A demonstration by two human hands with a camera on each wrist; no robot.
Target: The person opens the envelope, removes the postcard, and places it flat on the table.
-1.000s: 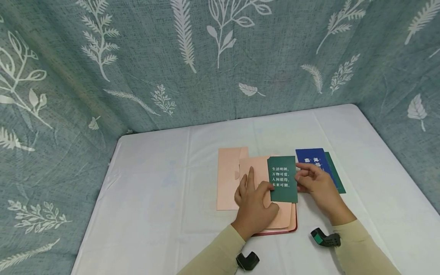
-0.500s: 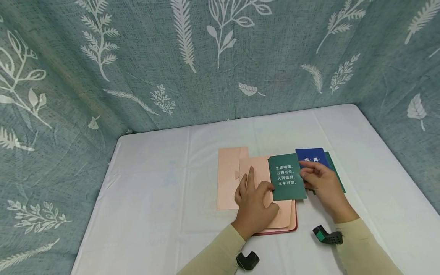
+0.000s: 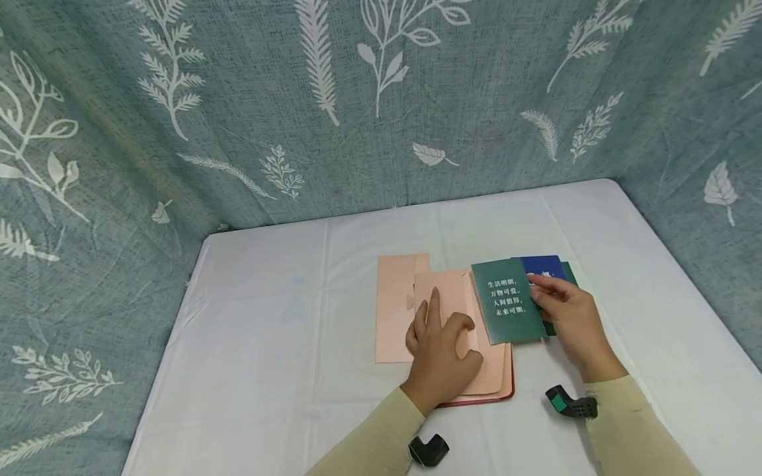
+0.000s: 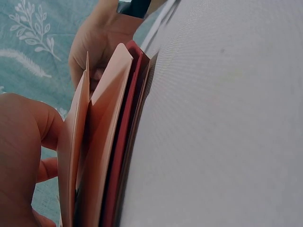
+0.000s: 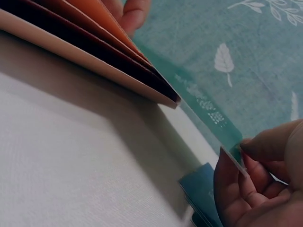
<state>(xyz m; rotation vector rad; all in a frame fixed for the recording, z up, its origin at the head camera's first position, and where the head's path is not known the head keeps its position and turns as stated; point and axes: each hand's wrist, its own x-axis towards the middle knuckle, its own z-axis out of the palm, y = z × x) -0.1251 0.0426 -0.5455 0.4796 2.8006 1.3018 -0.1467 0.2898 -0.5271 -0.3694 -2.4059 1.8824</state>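
A green card (image 3: 507, 301) with white lettering tilts over the right edge of a peach paper sleeve (image 3: 488, 377). My right hand (image 3: 574, 324) pinches the card's right edge between thumb and fingers, as the right wrist view also shows. My left hand (image 3: 443, 357) rests on the sleeve, some fingers extended and the index finger bent. Beneath the sleeve lie more peach layers and a red cover (image 4: 124, 137), seen edge-on in the left wrist view. A blue card (image 3: 540, 264) with white print lies behind the held card, partly hidden, over another green card (image 3: 569, 272).
A second peach paper piece (image 3: 393, 311) lies to the left of the sleeve. The white tabletop (image 3: 262, 330) meets a teal leaf-patterned curtain (image 3: 250, 99) at the back and sides. Black wrist devices (image 3: 430, 451) sit at both cuffs.
My right hand has drawn the green card rightward, out from the sleeve, and tilted it. The card now covers more of the blue one. My left hand has stayed in place.
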